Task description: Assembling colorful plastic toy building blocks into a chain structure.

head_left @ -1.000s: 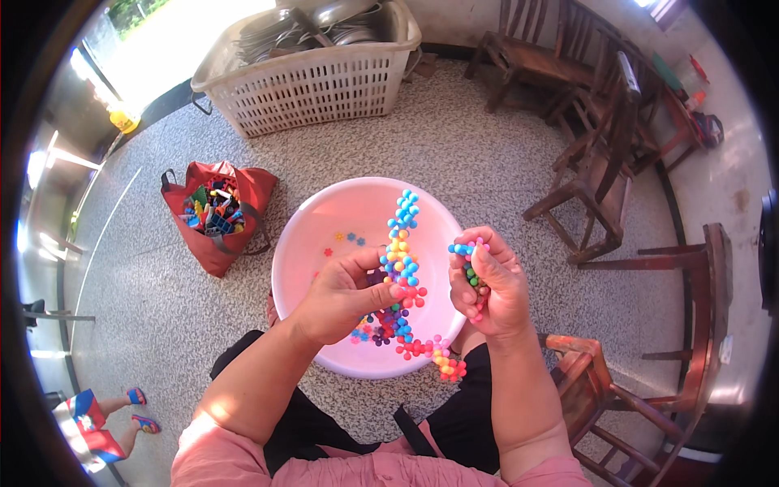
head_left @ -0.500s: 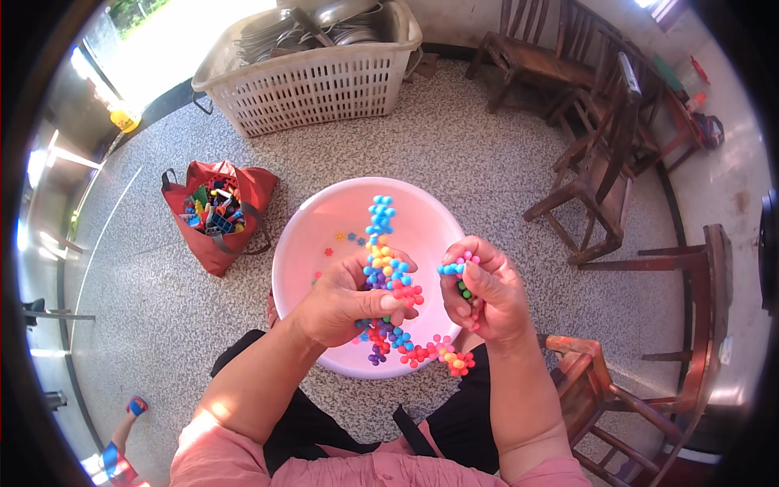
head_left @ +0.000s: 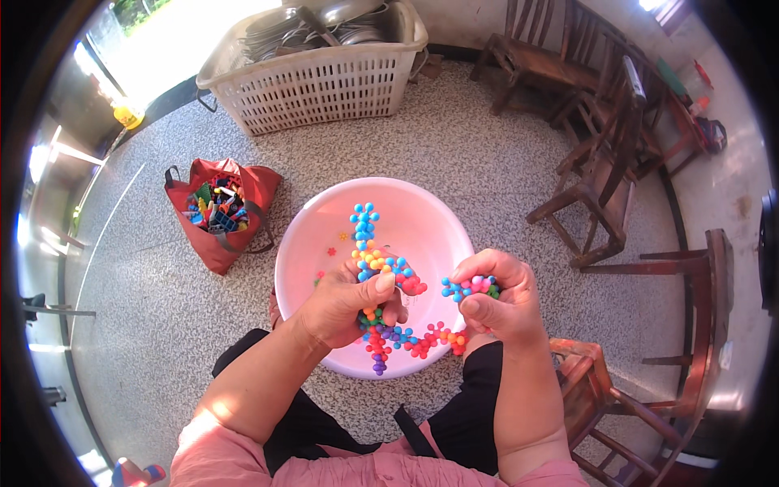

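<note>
Over a pink plastic basin [head_left: 296, 207], my left hand [head_left: 337, 304] is closed around a branching chain of knobbed plastic linking pieces [head_left: 371, 258]. Its blue end sticks up past my thumb, and a short blue and red branch points right. Below that hand hang purple, green, blue, red and orange pieces. My right hand [head_left: 507, 296] pinches a smaller cluster of knobbed linking pieces [head_left: 471, 287] in blue, pink and green, partly hidden by the fingers. A gap separates the two assemblies. A few loose flower-shaped pieces [head_left: 332, 252] lie in the basin.
A red bag [head_left: 264, 191] full of mixed toy bricks stands left of the basin. Beyond it is a white slatted crate [head_left: 316, 93] of metal ware. Wooden chairs [head_left: 596, 203] line the right side. Part of another person [head_left: 138, 472] shows at lower left.
My left hand has turned the chain, so its top end has swung left. The right hand has shifted right and rotated, showing more of its cluster. The person at lower left has moved down.
</note>
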Available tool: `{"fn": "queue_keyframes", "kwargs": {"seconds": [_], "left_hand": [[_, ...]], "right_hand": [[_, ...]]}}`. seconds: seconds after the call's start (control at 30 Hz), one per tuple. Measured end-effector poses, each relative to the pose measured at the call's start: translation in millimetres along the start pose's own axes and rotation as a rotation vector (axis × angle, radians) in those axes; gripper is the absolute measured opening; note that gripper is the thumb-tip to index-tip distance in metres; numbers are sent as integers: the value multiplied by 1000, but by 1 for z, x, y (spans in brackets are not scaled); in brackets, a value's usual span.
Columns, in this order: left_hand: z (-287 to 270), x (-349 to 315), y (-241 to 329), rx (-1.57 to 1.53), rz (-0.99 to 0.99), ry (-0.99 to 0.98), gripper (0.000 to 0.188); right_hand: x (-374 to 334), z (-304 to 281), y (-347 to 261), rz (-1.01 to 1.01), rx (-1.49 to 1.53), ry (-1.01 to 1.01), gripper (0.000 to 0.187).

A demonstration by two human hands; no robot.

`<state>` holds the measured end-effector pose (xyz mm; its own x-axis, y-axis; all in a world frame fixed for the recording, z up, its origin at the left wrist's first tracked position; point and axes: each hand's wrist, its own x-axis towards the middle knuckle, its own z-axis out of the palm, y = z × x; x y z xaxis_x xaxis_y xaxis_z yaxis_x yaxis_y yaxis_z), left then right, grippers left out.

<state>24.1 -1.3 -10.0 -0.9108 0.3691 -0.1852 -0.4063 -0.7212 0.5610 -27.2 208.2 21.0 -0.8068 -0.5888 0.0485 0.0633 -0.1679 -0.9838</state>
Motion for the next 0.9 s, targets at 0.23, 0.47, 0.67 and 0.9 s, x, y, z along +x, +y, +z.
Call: {"fn": "queue_keyframes", "kwargs": {"seconds": [0.23,0.47,0.67,0.9], "left_hand": [[3,0,-1,18,-7,143,22],[5,2,-1,-2,-4,185,24],[3,4,-3,-12,-12,194,18],[4,6,-3,-37,-16,201,15]], "right_hand": [[3,15,-4,38,-243,63,26],[5,16,4,-143,-438,56,30],[10,20,10,-212,-556,75,29],[12,20,11,-243,-556,70,28]]}}
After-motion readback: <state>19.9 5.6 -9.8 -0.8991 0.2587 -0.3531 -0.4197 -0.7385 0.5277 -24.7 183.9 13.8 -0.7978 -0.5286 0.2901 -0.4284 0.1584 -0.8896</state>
